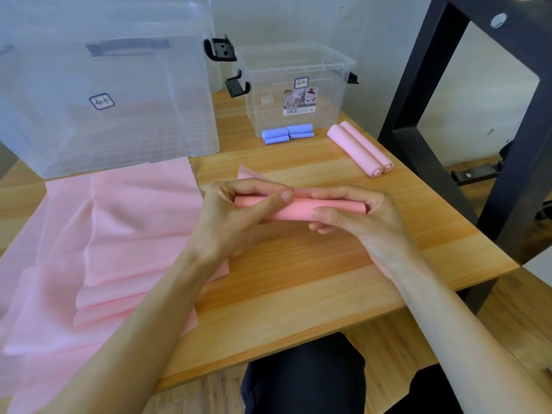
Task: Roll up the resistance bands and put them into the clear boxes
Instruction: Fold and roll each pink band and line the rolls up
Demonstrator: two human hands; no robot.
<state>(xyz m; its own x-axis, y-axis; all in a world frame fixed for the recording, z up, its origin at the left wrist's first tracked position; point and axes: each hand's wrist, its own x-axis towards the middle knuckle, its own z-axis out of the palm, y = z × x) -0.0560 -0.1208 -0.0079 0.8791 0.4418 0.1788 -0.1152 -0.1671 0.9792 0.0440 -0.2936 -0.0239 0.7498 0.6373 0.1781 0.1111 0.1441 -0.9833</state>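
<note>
Two hands side by side, left hand [236,216] and right hand [352,216] fingers [324,215] curled round pink band roll [298,209]

Pink band being rolled, boxes behind it

A pink roll [298,209] is held lying crosswise near the small clear box [298,94], in front of it. Just before that box lie blue rolls [286,134]; two pink rolls [358,149] are seen right of it, the large clear box [104,85] left, unrolled pink bands [119,234] spread before that.

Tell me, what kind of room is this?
Probably a plain workroom or home sorting corner: a wooden table, clear storage boxes on it, and a bare wall behind.
</note>
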